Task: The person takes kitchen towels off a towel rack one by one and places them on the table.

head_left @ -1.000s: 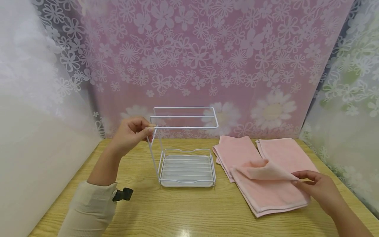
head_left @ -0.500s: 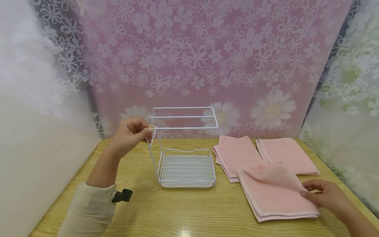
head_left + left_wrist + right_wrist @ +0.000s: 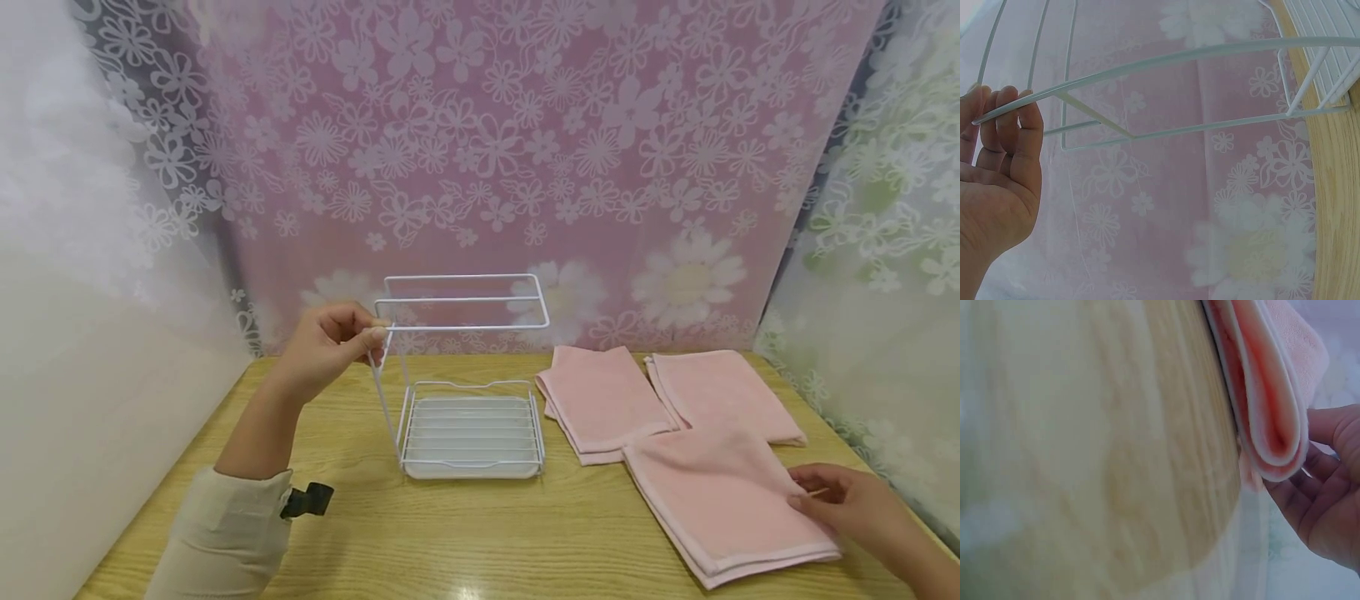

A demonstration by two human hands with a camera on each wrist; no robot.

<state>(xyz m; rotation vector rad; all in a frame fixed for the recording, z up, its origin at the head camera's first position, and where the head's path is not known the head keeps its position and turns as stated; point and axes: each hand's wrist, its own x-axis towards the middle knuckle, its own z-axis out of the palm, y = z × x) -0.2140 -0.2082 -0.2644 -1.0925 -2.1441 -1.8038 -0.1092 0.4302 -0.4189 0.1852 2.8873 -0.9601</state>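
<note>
A white wire rack (image 3: 465, 328) stands upright on the table, its top bars overhanging a slatted base with a pale tray (image 3: 472, 475) under the slats. My left hand (image 3: 326, 346) pinches the rack's upper left corner between thumb and fingers; the left wrist view shows the fingertips on the white wire (image 3: 1210, 55). At the front right lies a folded pink towel (image 3: 727, 500). My right hand (image 3: 862, 508) grips its right edge. In the right wrist view the thumb is on top of the towel's layered fold (image 3: 1300, 356) and fingers are beneath.
Two more stacks of folded pink cloth, a left one (image 3: 607, 400) and a right one (image 3: 723, 392), lie behind the held towel. A wooden table (image 3: 465, 533) carries everything. Flowered curtains (image 3: 480, 167) close off the back and right, with a pale sheet (image 3: 112, 333) at the left.
The right hand has drawn the held towel toward the front right, off the cloths behind it, and its raised upper flap has settled flatter. My left hand keeps its place on the rack.
</note>
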